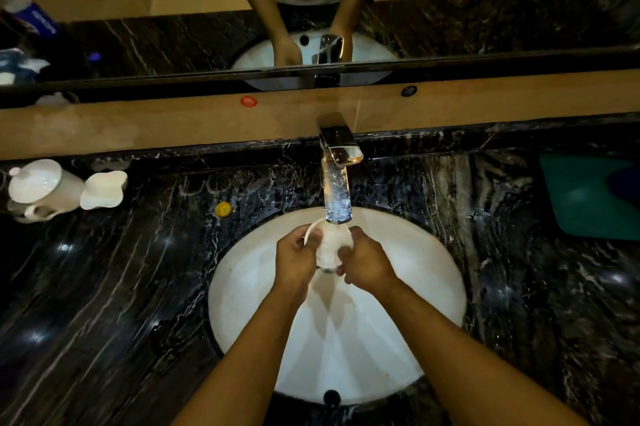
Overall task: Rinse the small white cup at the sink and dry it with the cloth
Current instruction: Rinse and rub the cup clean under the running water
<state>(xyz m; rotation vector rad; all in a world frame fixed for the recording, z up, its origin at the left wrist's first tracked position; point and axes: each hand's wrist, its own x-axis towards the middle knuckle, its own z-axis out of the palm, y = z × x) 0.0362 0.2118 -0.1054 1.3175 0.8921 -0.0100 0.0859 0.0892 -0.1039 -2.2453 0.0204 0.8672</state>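
The small white cup is held over the white oval sink, right under the spout of the chrome tap, where water runs. My left hand grips its left side near the handle. My right hand holds its right side, fingers wrapped around the body. Much of the cup is hidden by my fingers. A teal-green cloth lies flat on the counter at the far right, well away from both hands.
A black marble counter surrounds the sink. At the far left stand a white lidded pot and a white jug. A small yellow cap lies left of the tap. A mirror runs along the back wall.
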